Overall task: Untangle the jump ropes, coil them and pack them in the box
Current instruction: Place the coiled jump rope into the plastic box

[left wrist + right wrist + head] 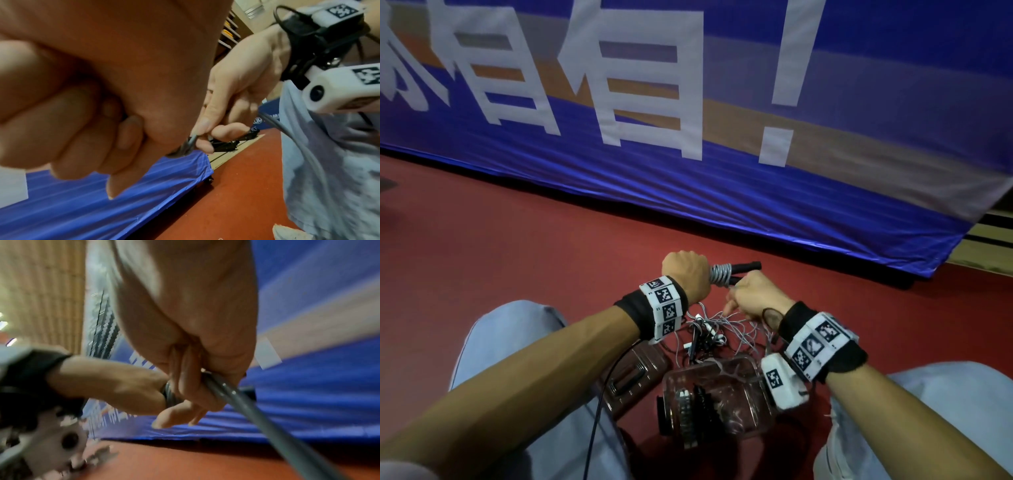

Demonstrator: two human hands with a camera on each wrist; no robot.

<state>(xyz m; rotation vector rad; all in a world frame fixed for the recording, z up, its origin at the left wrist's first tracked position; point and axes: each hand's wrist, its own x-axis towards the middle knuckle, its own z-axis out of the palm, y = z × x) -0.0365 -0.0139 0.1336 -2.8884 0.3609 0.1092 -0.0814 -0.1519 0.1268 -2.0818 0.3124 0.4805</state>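
Both hands are up off the red floor [524,240], close together, working one jump rope. Left hand [686,270] is fisted round the two black handles [748,266] of that rope, which stick out to the right of the fist, one above the other, with grey cord wound round them in a tight coil [720,274] just beside the knuckles. Right hand [755,296] sits just right of and a little nearer than the coil; its thumb and fingers [185,386] are curled tight on the grey cord [246,410], which runs out of the grip taut toward the camera in the right wrist view. In the left wrist view the right hand's fingertips [202,125] pinch the cord close against the handles.

Below the hands, on the floor between the person's knees, lies the tangle of loose ropes [719,332], thin grey cords looped over each other with several small white and black handles mixed in. Nearer the person, touching the near edge of that tangle, stands the clear box [753,404] with a coiled rope [693,411] already lying at its left end. A clear lid [637,373] lies just left of the box, partly under the left forearm. Along the far edge of the floor hangs a blue banner [722,192] with large white characters
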